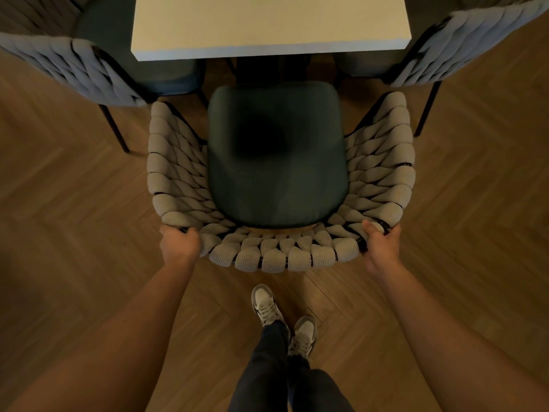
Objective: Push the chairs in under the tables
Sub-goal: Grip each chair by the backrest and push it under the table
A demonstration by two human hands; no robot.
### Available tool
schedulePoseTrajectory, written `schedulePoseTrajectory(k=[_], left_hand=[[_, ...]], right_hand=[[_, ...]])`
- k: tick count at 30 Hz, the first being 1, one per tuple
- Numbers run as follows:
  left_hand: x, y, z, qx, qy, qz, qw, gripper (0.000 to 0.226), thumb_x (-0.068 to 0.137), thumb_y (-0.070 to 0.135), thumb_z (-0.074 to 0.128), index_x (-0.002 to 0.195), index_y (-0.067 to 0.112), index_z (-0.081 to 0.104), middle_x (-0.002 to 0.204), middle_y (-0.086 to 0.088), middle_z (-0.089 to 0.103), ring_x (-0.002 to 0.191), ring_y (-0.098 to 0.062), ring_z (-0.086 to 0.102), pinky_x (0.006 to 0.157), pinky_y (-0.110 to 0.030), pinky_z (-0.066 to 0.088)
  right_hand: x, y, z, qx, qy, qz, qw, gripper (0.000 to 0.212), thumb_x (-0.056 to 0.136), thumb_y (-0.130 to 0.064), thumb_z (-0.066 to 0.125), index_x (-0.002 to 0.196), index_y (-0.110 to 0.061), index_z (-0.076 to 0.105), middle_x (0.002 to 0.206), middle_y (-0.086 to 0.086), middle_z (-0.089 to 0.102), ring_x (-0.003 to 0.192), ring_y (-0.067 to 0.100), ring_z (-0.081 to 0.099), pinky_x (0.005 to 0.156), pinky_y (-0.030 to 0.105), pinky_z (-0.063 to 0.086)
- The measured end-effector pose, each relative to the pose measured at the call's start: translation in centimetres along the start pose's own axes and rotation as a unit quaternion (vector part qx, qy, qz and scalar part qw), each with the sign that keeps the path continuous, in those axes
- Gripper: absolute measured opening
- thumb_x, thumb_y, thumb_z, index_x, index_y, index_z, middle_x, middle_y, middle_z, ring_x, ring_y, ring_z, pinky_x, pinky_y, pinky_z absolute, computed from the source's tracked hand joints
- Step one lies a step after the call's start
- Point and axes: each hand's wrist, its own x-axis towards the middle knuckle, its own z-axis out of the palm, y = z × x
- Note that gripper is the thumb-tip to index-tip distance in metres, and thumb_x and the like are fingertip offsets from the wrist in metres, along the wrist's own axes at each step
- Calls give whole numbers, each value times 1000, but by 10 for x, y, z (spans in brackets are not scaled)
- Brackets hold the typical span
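Herringbone wood floor (74, 203) is lying bare around the pale bench (270, 25), where three woven chairs are standing, one at each side and the middle chair (277, 156) just short of the near edge. Left hand (179, 244) and right hand (381, 244) are each grasping its back rim, two grips clenched round the weave.

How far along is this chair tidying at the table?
Looks done: the left side chair and right side chair already have their seats partly under the table. In hand: the left hand and right hand hold a grip on the middle chair's woven back. Left: its seat remains fully outside the table edge.
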Motion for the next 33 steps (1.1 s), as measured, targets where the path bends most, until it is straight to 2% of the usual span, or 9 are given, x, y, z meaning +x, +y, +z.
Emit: schedulePoseTrajectory(k=[4,13,20,23,25,27,30,33], left_hand=[[2,0,-3,9,-9,-4,1000,47,97,21,55,135,2,34,127,-23,52,109,-40,57,90,-52,52],[0,1,-11,-21,-48,-23,998,53,96,24,58,139,9,31,131,-20,49,107,-39,57,87,-55,55],[3,-3,-12,-79,-76,-20,994,54,97,21,58,142,13,31,130,-15,48,97,-32,58,81,-51,57],[0,-9,-19,-89,-93,-5,992,53,97,25,59,143,15,34,128,-9,52,99,-30,61,76,-47,58],[-5,-14,-26,-78,-91,12,993,55,96,29,59,143,17,33,126,-10,56,98,-31,64,82,-52,57],[-11,-18,-33,-72,-68,25,995,59,95,32,60,146,17,33,124,-8,58,99,-29,64,86,-52,56],[-24,-22,-46,-62,-29,73,995,47,95,34,59,136,15,46,117,-4,60,99,-24,61,83,-41,53],[-35,-25,-63,-68,-19,118,990,18,96,27,57,111,17,59,99,4,62,87,-14,59,68,-29,44]], right_hand=[[0,1,0,-3,1,5,1000,73,92,-9,67,152,-23,29,139,6,56,120,25,59,102,53,49],[-3,0,-1,2,3,0,1000,63,92,-8,67,146,-23,39,131,5,61,114,25,63,98,53,52],[-3,-3,2,-29,12,6,999,73,90,-13,70,150,-27,32,136,4,58,119,25,60,102,54,49],[-10,-6,5,-57,38,-15,998,70,92,-15,68,151,-24,32,137,4,56,122,25,57,105,50,47],[-20,-8,11,-98,70,-43,992,70,92,-19,67,152,-23,30,144,4,51,130,27,51,109,48,43],[-37,-10,18,-146,105,-63,982,77,93,-23,66,156,-23,22,155,5,38,140,29,40,114,48,36],[-72,-11,27,-202,129,-132,962,74,94,-21,65,156,-19,24,158,7,32,145,27,33,117,44,31],[-111,-12,36,-220,100,-182,953,59,98,-17,58,152,-17,35,153,3,40,141,20,37,109,30,33]])
